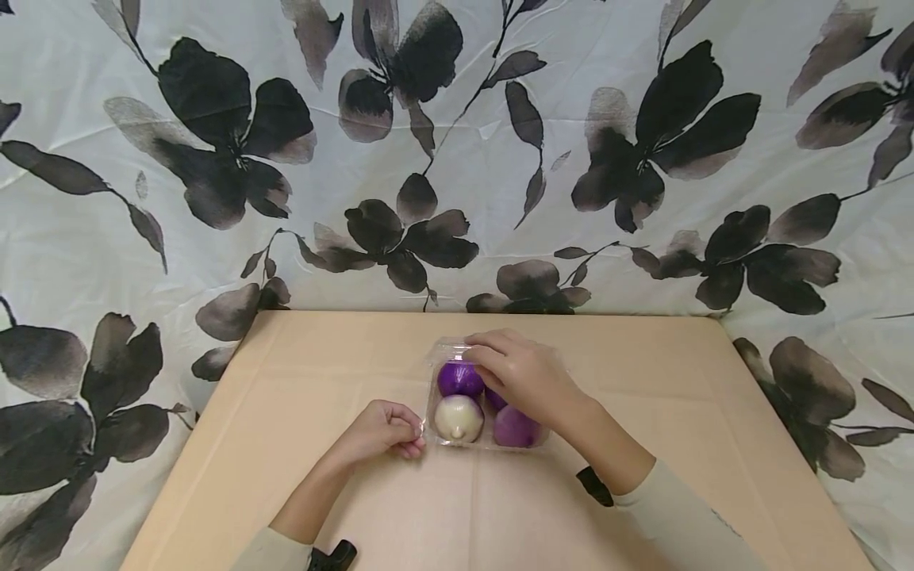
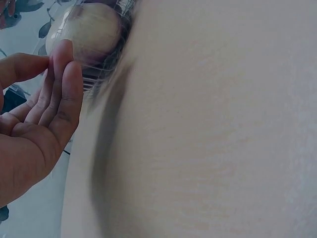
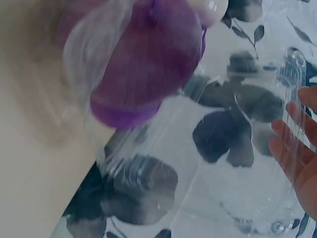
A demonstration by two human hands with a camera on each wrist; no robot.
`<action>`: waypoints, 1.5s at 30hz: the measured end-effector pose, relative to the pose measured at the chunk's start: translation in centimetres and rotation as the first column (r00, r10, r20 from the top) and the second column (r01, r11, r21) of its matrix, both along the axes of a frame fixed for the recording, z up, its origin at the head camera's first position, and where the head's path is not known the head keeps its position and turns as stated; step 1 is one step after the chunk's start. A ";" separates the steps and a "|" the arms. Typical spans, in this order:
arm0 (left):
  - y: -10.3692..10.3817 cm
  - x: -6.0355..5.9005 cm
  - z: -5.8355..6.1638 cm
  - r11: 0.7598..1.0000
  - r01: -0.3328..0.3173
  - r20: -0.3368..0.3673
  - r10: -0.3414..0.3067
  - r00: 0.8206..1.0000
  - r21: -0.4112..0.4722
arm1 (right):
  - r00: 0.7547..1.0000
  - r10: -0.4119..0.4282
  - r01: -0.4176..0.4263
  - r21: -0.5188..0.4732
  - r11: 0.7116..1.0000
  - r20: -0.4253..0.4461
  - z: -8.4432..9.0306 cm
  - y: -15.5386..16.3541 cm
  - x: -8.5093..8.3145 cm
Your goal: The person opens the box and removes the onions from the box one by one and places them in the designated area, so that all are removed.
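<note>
A clear plastic clamshell box (image 1: 431,400) sits in the middle of the tan table (image 1: 286,444). It holds a dark purple onion (image 1: 458,379), a white onion (image 1: 458,418) and a paler purple onion (image 1: 514,428); another is mostly hidden under my right hand. My left hand (image 1: 412,434) pinches the box's left rim beside the white onion (image 2: 91,29). My right hand (image 1: 485,355) lies over the far side, fingers curled on the clear lid (image 3: 237,148). In the right wrist view the fingers (image 3: 297,144) show through that lid, next to a purple onion (image 3: 148,59).
A white cloth with dark flowers (image 1: 457,159) hangs behind the table and drapes down both sides. Black wrist straps (image 1: 594,485) sit on both forearms. The table's edges run close on the left and right.
</note>
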State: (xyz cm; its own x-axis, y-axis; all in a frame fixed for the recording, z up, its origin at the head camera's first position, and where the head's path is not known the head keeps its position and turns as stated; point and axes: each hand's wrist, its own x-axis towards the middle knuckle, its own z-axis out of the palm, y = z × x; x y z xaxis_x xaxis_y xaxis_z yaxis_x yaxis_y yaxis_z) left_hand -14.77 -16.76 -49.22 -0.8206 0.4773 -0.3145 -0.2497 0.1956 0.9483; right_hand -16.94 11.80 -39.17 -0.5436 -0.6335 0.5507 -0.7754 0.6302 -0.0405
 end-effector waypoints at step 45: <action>-0.5 0.4 0.8 0.998 0.057 0.055 -0.057 0.997 0.005 | 0.780 -0.066 0.408 -0.426 0.808 0.622 -4.5 8.9 -4.5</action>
State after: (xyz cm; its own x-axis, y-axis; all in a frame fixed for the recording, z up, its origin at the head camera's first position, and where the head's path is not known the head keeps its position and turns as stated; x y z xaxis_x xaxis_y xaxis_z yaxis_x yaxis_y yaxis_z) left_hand -14.38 -17.31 -48.44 -0.7735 0.5237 -0.3569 -0.2900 0.2082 0.9341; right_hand -21.45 20.66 -43.65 -0.9436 -0.1530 0.2937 -0.3289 0.5362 -0.7774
